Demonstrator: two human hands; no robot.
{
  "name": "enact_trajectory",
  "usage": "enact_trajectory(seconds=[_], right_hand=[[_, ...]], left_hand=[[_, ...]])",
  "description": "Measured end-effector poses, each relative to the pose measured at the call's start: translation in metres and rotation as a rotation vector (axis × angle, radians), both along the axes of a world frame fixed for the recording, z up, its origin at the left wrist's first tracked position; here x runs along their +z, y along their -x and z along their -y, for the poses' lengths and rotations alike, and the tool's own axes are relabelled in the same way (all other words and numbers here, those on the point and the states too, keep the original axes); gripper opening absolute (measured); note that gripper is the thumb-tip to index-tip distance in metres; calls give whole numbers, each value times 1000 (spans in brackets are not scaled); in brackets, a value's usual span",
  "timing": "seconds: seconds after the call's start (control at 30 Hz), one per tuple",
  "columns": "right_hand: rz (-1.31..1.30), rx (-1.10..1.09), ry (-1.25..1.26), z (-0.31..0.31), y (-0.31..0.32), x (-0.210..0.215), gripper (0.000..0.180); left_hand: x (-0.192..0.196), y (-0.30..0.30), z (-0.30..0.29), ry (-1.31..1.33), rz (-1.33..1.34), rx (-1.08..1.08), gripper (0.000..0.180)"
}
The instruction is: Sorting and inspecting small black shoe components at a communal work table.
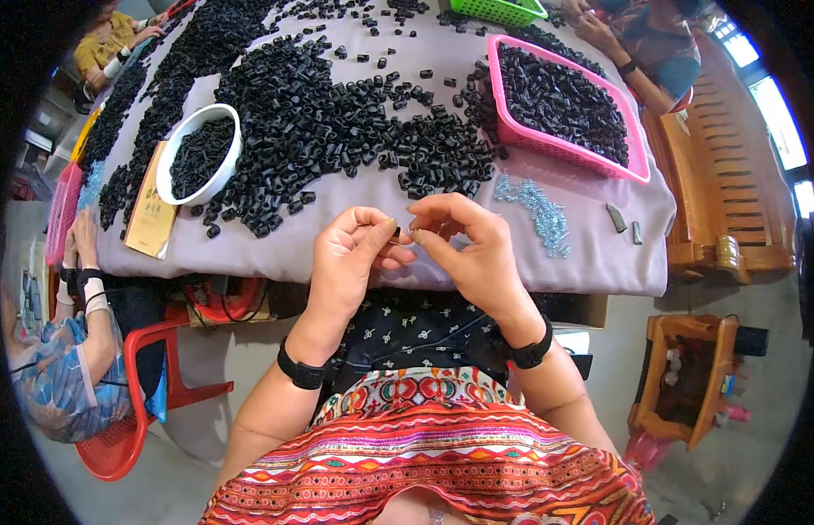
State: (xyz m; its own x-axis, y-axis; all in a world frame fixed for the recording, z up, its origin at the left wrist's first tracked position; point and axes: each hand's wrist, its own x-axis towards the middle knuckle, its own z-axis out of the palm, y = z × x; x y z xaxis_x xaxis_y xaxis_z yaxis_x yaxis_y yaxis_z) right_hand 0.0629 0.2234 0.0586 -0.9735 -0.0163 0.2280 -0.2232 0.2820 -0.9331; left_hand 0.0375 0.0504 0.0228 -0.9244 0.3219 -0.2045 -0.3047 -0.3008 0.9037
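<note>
My left hand [346, 252] pinches a small black plastic piece [396, 232] between thumb and fingers, just over the table's near edge. Close against it is my right hand [471, 248], thumb and forefinger pressed together at the piece. Whatever sits in that pinch is too small to make out. Just beyond both hands spreads a big heap of black plastic pieces [289, 114]. A patch of small, shiny silvery-blue pieces [540, 214] lies to the right of my right hand.
On the cloth-covered table [591, 262] are a white bowl [235, 144] and pink basket [503, 131], both holding black pieces, and a tan booklet [151, 223]. A green basket [503, 10] stands farther back. Several people sit around. A red chair [140, 420] and wooden bench [731, 192] flank me.
</note>
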Motion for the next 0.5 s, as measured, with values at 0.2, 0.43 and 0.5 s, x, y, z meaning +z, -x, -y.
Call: enact_trajectory(seconds=[0.2, 0.43, 0.5], right_hand=[[-16, 40, -28, 0, 3, -8, 22], [-176, 34, -313, 2, -1, 2, 21], [-201, 50, -363, 4, -4, 7, 23]], left_hand=[[-1, 0, 0, 15, 3, -109, 18], [-5, -5, 2, 88, -8, -204, 19], [-4, -5, 3, 48, -15, -213, 18]])
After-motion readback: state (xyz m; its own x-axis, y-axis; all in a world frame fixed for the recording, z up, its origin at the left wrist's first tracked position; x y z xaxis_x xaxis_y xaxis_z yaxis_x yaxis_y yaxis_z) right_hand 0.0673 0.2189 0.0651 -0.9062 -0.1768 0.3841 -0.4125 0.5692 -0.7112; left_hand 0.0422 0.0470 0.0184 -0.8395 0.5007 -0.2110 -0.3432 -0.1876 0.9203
